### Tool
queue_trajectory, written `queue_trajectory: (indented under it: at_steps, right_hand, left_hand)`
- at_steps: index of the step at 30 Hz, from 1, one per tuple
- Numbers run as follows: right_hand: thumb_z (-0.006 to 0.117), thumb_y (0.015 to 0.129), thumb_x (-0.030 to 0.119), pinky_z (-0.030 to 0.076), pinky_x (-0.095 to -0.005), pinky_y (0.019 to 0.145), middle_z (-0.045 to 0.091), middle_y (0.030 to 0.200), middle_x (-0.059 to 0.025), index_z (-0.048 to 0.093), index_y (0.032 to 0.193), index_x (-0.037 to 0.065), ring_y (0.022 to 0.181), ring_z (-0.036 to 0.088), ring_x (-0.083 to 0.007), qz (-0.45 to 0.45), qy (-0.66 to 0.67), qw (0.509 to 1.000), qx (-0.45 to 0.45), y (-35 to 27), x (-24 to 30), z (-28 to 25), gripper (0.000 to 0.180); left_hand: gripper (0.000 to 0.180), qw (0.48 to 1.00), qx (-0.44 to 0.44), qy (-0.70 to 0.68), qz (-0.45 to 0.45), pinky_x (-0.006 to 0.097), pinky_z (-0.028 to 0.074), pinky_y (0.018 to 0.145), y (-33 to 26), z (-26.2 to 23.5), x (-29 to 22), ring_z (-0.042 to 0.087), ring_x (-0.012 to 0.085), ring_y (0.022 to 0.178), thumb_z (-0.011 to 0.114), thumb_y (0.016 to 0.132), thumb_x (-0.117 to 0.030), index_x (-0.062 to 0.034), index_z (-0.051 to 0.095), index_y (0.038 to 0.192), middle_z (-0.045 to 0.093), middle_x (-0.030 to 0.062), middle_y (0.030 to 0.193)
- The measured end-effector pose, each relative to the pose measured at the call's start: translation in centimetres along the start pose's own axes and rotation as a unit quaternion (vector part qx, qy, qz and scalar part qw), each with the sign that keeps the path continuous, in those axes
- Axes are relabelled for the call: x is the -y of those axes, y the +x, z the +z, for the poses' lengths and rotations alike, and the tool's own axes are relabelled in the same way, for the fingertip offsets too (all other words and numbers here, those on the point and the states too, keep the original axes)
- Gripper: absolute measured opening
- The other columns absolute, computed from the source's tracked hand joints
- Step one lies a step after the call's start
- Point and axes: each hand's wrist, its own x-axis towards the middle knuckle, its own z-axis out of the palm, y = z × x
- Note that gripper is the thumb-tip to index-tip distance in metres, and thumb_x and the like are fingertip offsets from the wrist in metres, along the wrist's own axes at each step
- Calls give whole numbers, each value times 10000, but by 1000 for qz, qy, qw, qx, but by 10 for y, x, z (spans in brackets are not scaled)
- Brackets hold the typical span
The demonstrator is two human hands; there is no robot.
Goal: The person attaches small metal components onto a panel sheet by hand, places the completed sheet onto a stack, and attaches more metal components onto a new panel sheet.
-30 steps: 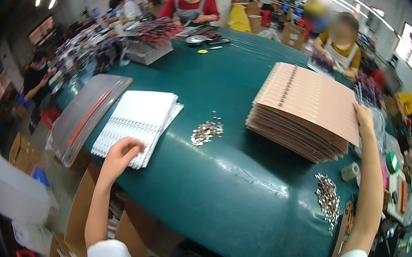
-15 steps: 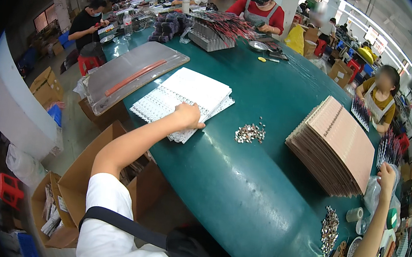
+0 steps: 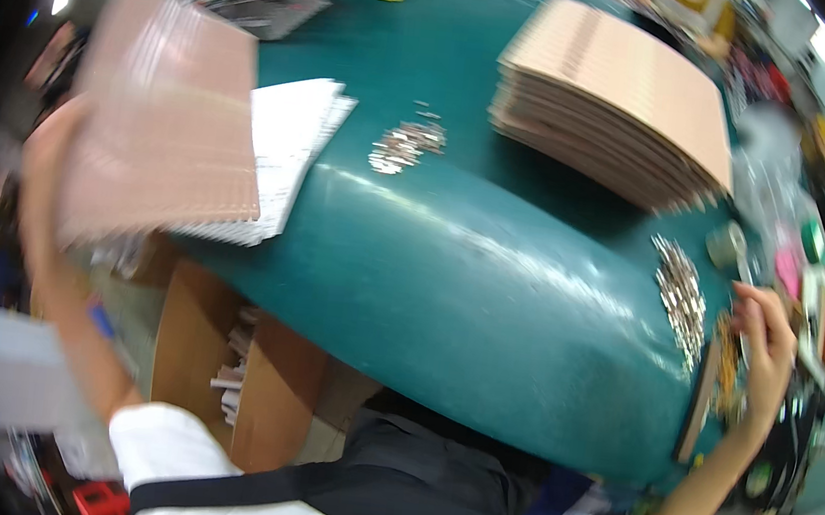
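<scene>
At the left, my left hand is closed on the left edge of a pinkish, ridged sheet stack, held up at a tilt. Motion blur hides how many layers it has. White printed sheets lie partly behind it on the green table. My right hand hovers at the table's right side, fingers loosely bent and apart, with nothing visible in them. Close by are a pile of small metal pieces and yellowish rubber bands beside a narrow wooden strip.
A tall stack of pinkish sheets stands at the far right. Another small heap of metal pieces lies mid-table. A tape roll and clear plastic bag crowd the right edge. Below the table's left edge is an open cardboard box.
The view has swung down and right. My left hand has moved off the white stack's near edge and now holds up pinkish sheets. My right hand has drawn back from beside the tall stack.
</scene>
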Motion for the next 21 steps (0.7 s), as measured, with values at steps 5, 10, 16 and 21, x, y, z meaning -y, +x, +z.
queue_trajectory:
  at_steps: [5, 10, 16, 21]
  right_hand:
    - [606, 949, 102, 489, -257, 724, 678, 919, -67, 659, 1078, -24, 810, 619, -112, 83, -7, 997, -1, -13, -71, 39, 188]
    - [628, 869, 58, 501, -376, 723, 616, 875, -130, 664, 991, 41, 781, 623, -287, 9, -184, 982, -30, -6, -94, 73, 128]
    - [686, 819, 101, 496, -424, 762, 598, 888, -115, 682, 990, 79, 865, 611, -307, -100, -317, 942, -36, 15, -108, 101, 172]
    - [685, 807, 66, 506, -407, 751, 603, 886, -112, 670, 939, 55, 846, 623, -295, -114, -387, 915, -21, 22, -113, 105, 133]
  left_hand:
    - [456, 854, -113, -455, -226, 336, 457, 1012, -114, 71, -59, 560, 227, 1191, 503, 977, -283, 2, 509, 1333, 549, 126, 1338]
    - [438, 781, 118, -519, -326, 348, 482, 957, -230, 200, -99, 593, 218, 1118, 460, 1005, -312, 17, 536, 1284, 601, 121, 1252]
    - [582, 539, 357, -679, -349, 470, 521, 991, -300, 249, -170, 559, 323, 1220, 577, 942, -46, -46, 268, 1436, 472, 193, 1375]
    - [565, 359, 585, -636, -351, 475, 447, 1059, -287, 264, -204, 540, 363, 1251, 458, 1028, -138, -37, 157, 1496, 436, 239, 1422]
